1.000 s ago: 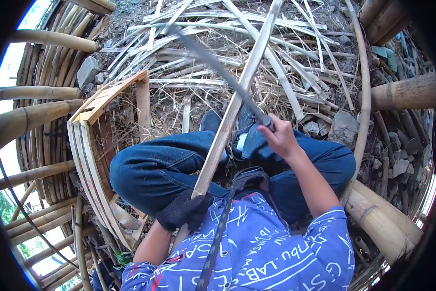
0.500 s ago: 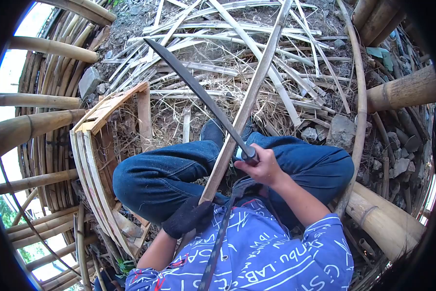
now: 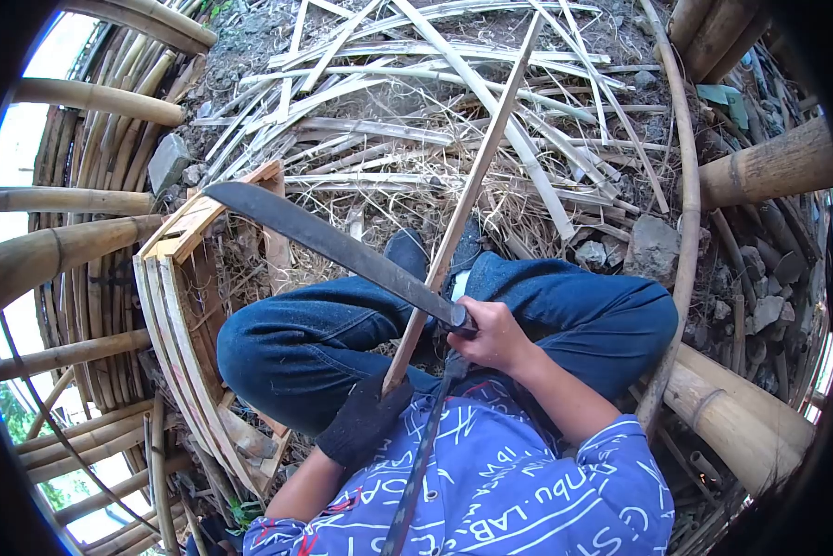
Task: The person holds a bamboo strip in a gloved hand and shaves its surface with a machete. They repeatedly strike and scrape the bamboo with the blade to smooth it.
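My left hand (image 3: 368,419), in a black knit glove, is closed around the lower end of a long bamboo strip (image 3: 472,181) at my waist. The strip slants up and away to the right, its far end over the scattered strips. My bare right hand (image 3: 492,335) grips the handle of a machete (image 3: 333,248). Its broad dark blade crosses over the strip just above my hand and points to the upper left, its tip over the wooden crate's corner. A dark strap (image 3: 416,454) hangs down across my shirt.
Left of my knee stands a slatted wooden crate (image 3: 171,343). Split bamboo strips (image 3: 379,130) litter the ground ahead. Thick bamboo poles (image 3: 759,176) and grey rocks (image 3: 653,248) lie on the right; more bamboo poles (image 3: 74,199) line the left.
The machete has swung left and lower, its blade turned flatter to view. The bamboo strip has rolled to a narrower side, and its far end has shifted slightly left.
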`<state>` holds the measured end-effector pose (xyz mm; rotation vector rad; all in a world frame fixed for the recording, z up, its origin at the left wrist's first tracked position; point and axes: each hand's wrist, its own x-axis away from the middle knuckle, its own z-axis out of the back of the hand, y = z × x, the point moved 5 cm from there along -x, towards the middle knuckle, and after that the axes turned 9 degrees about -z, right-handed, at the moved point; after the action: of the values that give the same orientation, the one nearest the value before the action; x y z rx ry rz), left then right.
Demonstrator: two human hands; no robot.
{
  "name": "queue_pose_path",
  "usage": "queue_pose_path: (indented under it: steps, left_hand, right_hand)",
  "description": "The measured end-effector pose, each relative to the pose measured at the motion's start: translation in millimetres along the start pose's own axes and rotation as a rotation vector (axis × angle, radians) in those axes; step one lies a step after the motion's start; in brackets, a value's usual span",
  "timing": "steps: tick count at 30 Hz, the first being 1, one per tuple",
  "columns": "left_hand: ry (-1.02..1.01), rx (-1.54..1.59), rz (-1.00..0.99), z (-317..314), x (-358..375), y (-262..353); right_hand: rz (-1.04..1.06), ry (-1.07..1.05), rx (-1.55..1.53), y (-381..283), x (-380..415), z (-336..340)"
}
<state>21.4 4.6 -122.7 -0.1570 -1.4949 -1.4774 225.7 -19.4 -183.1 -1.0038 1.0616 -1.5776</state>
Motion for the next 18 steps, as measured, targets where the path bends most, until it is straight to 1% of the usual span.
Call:
queue_pose_path:
  steps: [2,4,5,7,9,10,12,14,18]
  left_hand:
    - [0.006,-0.018,0.002,-2,-3,-2]
    - [0.002,-0.061,-0.015,-1,-6,10]
    - [-0.003,-0.108,-0.03,-1,-8,15]
    - [-0.005,-0.116,-0.036,-3,-16,13]
    - [-0.007,-0.131,-0.052,-5,-21,12]
    - [0.013,-0.137,-0.089,-5,-23,13]
    - [0.03,-0.141,-0.118,-5,-23,15]
    - [-0.019,-0.152,-0.123,-6,-29,20]
    - [-0.024,-0.073,-0.185,-12,-49,17]
  right_hand:
    - [0.01,0.009,0.032,-4,0,4]
    - [-0.026,0.054,0.21,-5,-1,9]
    - [-0.028,0.051,0.213,-5,-4,9]
    - [-0.262,0.025,0.498,9,-11,8]
    - [-0.265,0.032,0.518,13,-12,9]
    - [-0.264,0.036,0.532,13,-13,9]
    - [-0.244,0.064,0.478,13,-9,7]
    - [-0.242,0.082,0.222,17,-6,4]
    - [-0.19,0.115,0.238,17,-4,0]
